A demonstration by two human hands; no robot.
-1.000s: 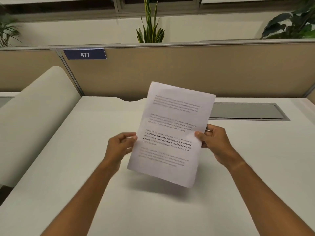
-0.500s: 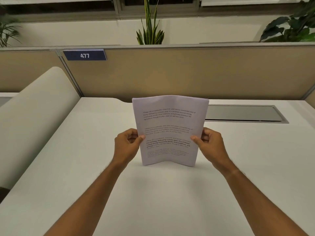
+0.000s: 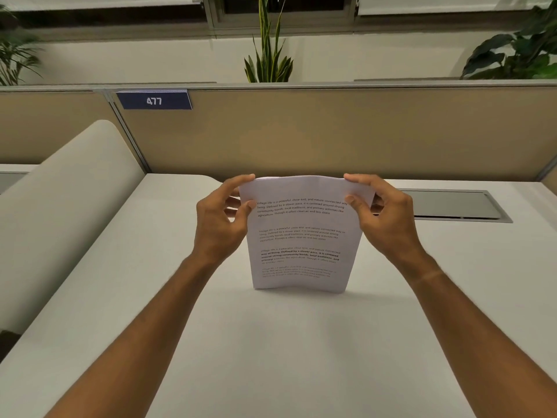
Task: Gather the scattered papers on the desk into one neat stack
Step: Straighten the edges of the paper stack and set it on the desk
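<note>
Two hands are counted, the left hand (image 3: 221, 218) and the right hand (image 3: 384, 217). One stack of papers (image 3: 301, 236) is pinched between their fingers. Three plants are seen beyond the fingertips.

Likely office cubicle, desk (image 3: 271, 342), partition (image 3: 331, 131), number plate 477 (image 3: 154, 100)

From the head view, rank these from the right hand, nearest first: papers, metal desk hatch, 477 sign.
1. papers: pinched in the right hand, upright on the desk.
2. metal desk hatch: just beyond, to its right.
3. 477 sign: far left, on the partition.
</note>
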